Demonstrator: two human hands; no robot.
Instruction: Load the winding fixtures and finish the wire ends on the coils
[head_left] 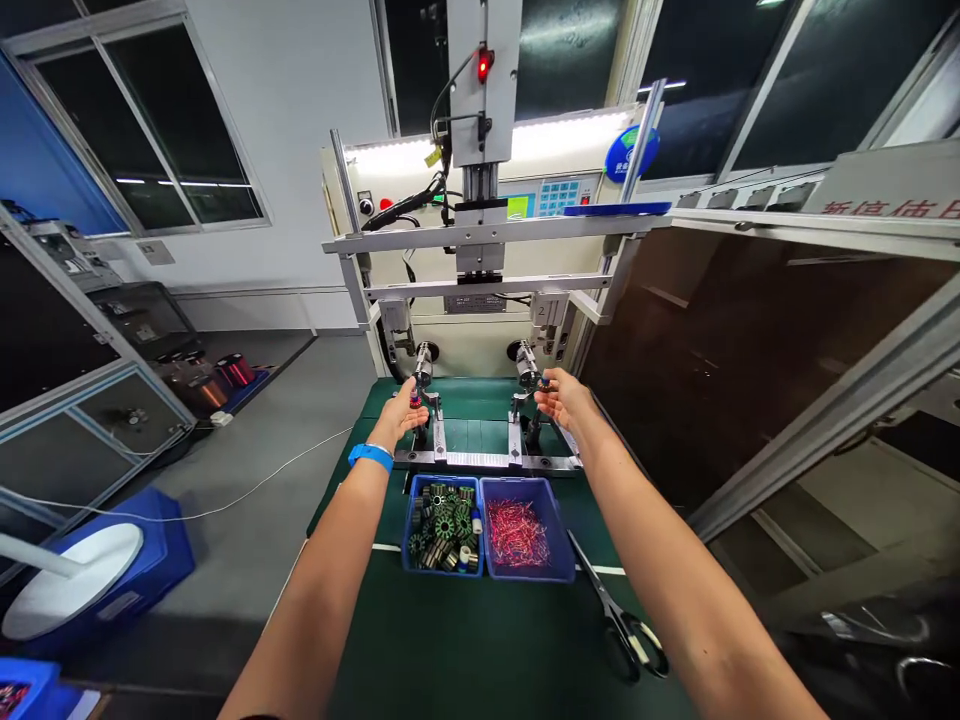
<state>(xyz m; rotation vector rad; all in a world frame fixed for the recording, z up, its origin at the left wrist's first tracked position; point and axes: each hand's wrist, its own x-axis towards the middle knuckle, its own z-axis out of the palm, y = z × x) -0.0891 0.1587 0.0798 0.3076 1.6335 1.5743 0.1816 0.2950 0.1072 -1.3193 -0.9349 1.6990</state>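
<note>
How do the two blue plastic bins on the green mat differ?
The left blue bin holds dark green and black round parts with a few white ones; the right blue bin holds thin red pieces. The left one lies below the left hand, the right one beside the black scissors. Both touch side by side.

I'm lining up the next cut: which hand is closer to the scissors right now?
Right. The right hand is up at the right spindle, well beyond the scissors, which lie beside that forearm. The left hand is at the left spindle, across both blue bins, farther off.
</note>
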